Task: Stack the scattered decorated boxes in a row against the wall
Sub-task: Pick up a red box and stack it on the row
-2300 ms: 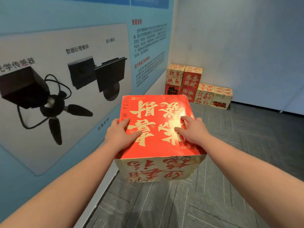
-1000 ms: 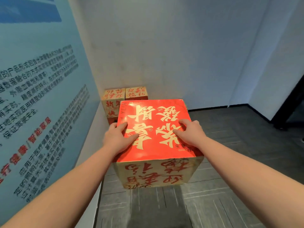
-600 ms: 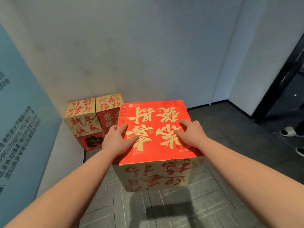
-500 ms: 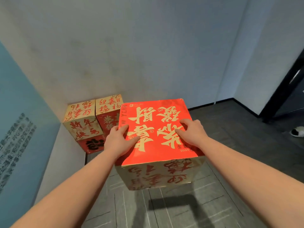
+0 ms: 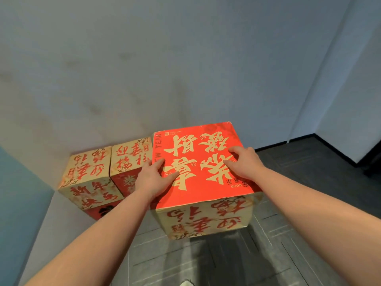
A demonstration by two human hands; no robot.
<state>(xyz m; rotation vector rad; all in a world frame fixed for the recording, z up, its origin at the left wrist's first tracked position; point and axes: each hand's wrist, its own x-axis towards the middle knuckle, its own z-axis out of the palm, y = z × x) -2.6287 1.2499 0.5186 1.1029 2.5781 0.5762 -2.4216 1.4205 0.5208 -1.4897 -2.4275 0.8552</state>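
mostly hidden stacked boxes (image 5: 88, 178), left hand (image 5: 153, 178), right hand (image 5: 244, 162) fingers gripping red box (image 5: 202, 168)

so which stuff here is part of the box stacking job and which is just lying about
Part of the job:
- carried red-topped box, gripped by left hand and right hand
- stacked boxes in the corner
- grey wall

Just there:
- blue panel
- dark floor
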